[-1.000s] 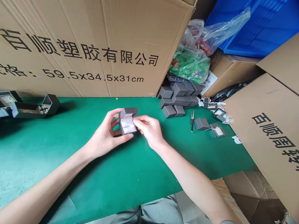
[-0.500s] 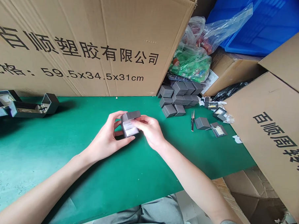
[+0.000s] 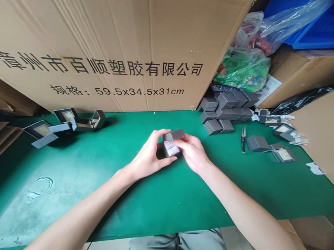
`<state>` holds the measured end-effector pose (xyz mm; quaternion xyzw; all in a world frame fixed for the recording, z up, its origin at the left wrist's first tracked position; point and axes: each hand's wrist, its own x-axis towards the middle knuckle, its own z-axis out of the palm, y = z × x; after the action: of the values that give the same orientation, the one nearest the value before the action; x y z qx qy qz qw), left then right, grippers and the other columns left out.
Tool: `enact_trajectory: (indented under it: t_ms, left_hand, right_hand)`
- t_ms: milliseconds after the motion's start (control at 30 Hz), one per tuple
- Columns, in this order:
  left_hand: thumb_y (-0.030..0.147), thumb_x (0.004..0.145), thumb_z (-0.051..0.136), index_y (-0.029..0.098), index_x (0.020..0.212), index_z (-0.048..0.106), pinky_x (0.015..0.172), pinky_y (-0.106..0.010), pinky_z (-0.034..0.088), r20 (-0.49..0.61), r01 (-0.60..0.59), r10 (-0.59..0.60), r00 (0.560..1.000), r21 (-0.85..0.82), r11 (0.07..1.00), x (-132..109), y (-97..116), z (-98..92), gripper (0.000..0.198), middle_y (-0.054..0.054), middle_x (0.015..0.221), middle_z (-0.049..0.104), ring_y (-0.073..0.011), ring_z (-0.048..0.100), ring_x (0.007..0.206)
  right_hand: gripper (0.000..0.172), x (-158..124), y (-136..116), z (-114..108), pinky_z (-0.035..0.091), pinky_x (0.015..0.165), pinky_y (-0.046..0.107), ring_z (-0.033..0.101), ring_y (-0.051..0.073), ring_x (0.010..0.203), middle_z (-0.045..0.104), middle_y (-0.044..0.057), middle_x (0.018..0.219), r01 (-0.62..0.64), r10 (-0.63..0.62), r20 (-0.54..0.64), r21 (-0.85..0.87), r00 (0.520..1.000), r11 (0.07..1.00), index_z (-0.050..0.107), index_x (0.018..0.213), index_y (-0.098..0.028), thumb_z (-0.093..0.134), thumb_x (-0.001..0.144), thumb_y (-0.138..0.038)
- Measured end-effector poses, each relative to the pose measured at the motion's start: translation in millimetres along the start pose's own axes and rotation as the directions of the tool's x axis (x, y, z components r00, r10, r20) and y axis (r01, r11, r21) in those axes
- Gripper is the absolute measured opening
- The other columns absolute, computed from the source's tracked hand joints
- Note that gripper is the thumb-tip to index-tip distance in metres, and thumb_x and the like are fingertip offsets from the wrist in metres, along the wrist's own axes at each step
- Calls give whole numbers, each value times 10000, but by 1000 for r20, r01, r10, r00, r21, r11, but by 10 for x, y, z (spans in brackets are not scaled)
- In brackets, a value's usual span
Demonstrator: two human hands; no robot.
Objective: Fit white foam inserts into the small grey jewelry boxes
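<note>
A small dark grey box point(image 3: 174, 135) with its lid raised is held between both hands over the green table point(image 3: 141, 197). White pieces point(image 3: 172, 149) show inside it. My left hand point(image 3: 151, 154) wraps the box from the left, thumb along its front edge. On the right, my right hand point(image 3: 193, 150) has its fingers at the lid and its thumb reaching into the opening by the white pieces. The fingertips behind the box are hidden.
Closed grey boxes point(image 3: 225, 109) are piled at the back right, near tweezers point(image 3: 243, 139) and another grey box point(image 3: 257, 143). Opened boxes point(image 3: 88, 123) lie at the left. A large carton point(image 3: 126, 34) stands behind; bagged items point(image 3: 244, 67) sit beyond the pile.
The view has turned left, so everything appears further right and more opened boxes show at the left. Both hands keep the same grey box, with little change in grip.
</note>
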<state>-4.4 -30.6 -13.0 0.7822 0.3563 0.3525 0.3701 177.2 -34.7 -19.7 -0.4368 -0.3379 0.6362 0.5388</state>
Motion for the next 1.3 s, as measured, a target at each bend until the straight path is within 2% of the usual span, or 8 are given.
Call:
enact_trajectory:
  t_ms: [167,367,500,633,767,933,1100,1300]
  left_hand:
    - [520,813,791,325,1521,316,1125,-549,455,36,-62,57,998,129,990,8,-32,-70,875,-131,1506,474,-357,476,1377]
    - [542,881,707,309,1570,305,1118,-458,468,30,-85,79,996,266,960,52,-37,-208,831,-110,1491,502,-296,483,1362]
    - [400,981,559,253,1380,554,1075,-446,476,-235,32,105,966,514,857,128,-88,-554,425,-87,1262,659,-268,598,1211]
    - [309,934,560,221,1237,651,1092,-464,450,-552,318,104,827,613,723,140,-250,-1024,328,-98,1206,662,-291,574,1256]
    - [280,913,544,190,1183,695,1064,-447,471,-688,476,42,724,543,692,74,-348,-1330,322,-78,1193,663,-268,614,1201]
    - [362,936,503,142,1099,754,1000,-422,508,-664,554,-66,745,560,616,37,-316,-1450,371,-102,1076,715,-266,659,1052]
    - [409,902,459,145,1104,751,949,-434,520,-633,613,-169,755,592,522,94,-270,-1462,442,-116,1069,726,-295,657,1021]
    - [454,868,464,222,1045,727,912,-411,520,-626,604,-166,762,593,532,81,-463,-1518,393,-54,1083,729,-290,665,1004]
  right_hand:
    - [217,0,-29,19,499,775,327,647,189,818,729,40,828,-11,9,-52,-24,999,1000,737,780,-179,854,647,-303]
    - [289,74,-111,-108,526,754,322,675,194,787,750,31,822,95,-123,-138,-194,983,976,741,816,-173,875,630,-349]
    - [359,54,-297,-226,564,771,357,728,248,868,782,69,905,181,-250,-181,-327,951,927,757,892,-169,881,639,-391]
    - [347,-133,-514,-461,580,757,370,740,266,875,786,81,909,191,-320,-210,-471,924,861,760,924,-164,852,678,-392]
    - [279,-433,-804,-1042,574,761,367,726,238,858,779,79,1043,132,-460,-284,-717,841,684,768,944,-188,796,689,-299]
    - [97,-740,-1458,-2139,519,793,426,612,209,746,740,94,1094,-186,-792,-276,-961,544,207,736,734,-215,738,673,-291]
    - [101,-842,-2029,-3034,471,826,421,603,246,802,675,99,897,-555,-731,-302,-822,611,-125,674,704,-217,703,794,-251]
    - [120,-871,-2066,-3439,425,711,363,593,238,763,661,113,866,-647,-638,-379,-720,670,-252,709,724,-179,687,824,-241]
